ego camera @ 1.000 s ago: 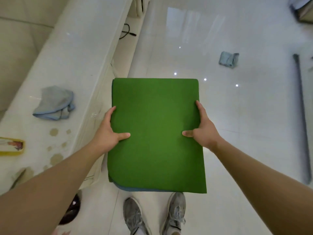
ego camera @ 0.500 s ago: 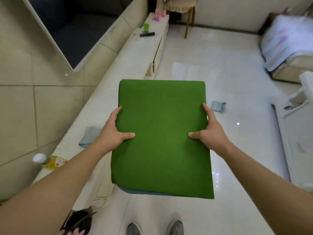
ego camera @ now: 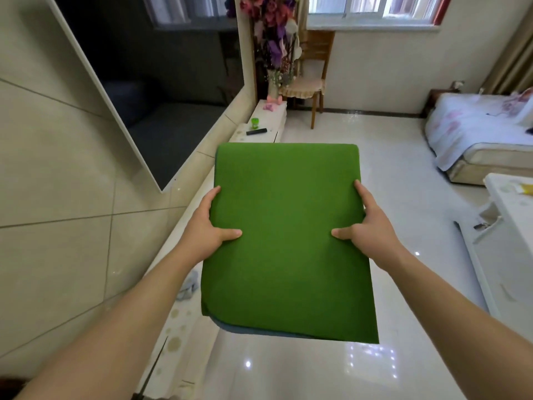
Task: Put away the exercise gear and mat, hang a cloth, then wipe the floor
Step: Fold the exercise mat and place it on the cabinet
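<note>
A folded green mat [ego camera: 285, 235] with a blue underside is held flat in front of me at chest height. My left hand [ego camera: 206, 229] grips its left edge, thumb lying on top and fingers underneath. My right hand [ego camera: 367, 229] grips the right edge the same way. A light blue cloth [ego camera: 189, 285] lies on the long white cabinet [ego camera: 184, 243] to my left, partly hidden by the mat and my left arm. The blue cloth on the floor is hidden behind the mat.
The cabinet runs along the tiled left wall under a wall TV [ego camera: 138, 90]; a green cup [ego camera: 255, 122] and a remote [ego camera: 256, 131] lie at its far end. A wooden chair [ego camera: 310, 85] and flower vase [ego camera: 274, 76] stand ahead, a bed [ego camera: 476, 131] right, a white table [ego camera: 510, 215] near right.
My view has tilted up from the floor and my shoes to the far wall and window. The mat stays in both hands, held the same way.
</note>
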`<act>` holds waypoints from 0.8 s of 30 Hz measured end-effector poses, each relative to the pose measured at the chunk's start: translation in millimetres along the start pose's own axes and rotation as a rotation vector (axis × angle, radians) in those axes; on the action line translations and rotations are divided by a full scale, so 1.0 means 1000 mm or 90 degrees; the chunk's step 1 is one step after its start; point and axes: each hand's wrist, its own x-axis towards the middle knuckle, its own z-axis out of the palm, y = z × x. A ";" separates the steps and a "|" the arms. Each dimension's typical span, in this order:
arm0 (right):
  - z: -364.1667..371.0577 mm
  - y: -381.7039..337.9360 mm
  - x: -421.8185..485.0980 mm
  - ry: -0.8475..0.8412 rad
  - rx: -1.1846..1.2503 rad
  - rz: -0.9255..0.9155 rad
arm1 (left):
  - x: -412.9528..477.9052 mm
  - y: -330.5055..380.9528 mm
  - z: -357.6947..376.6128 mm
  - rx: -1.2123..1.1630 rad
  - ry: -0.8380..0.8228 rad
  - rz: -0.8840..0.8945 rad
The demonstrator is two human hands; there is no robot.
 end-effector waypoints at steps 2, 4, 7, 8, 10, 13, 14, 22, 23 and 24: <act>-0.009 -0.007 -0.001 0.003 0.004 -0.007 | -0.003 0.013 0.001 -0.004 0.007 -0.002; -0.017 -0.011 -0.001 0.005 0.004 -0.013 | -0.005 0.022 0.005 -0.008 0.011 -0.003; -0.030 -0.015 -0.002 0.012 -0.009 -0.021 | -0.007 0.035 0.012 -0.018 0.017 0.006; -0.034 -0.016 -0.001 0.015 -0.012 -0.023 | -0.007 0.039 0.015 -0.021 0.021 0.009; -0.042 -0.018 0.002 0.020 -0.012 -0.030 | -0.006 0.047 0.019 -0.024 0.024 0.016; -0.052 -0.019 0.008 0.023 -0.002 -0.041 | 0.000 0.058 0.025 -0.022 0.023 0.025; -0.054 -0.020 0.011 0.024 0.002 -0.042 | 0.003 0.061 0.028 -0.024 0.022 0.025; -0.054 -0.029 0.054 0.033 -0.003 -0.056 | 0.050 0.068 0.029 -0.025 0.021 0.035; -0.051 -0.031 0.063 0.035 -0.006 -0.057 | 0.060 0.066 0.027 -0.029 0.021 0.036; -0.046 -0.032 0.072 0.036 -0.008 -0.058 | 0.070 0.063 0.025 -0.036 0.018 0.035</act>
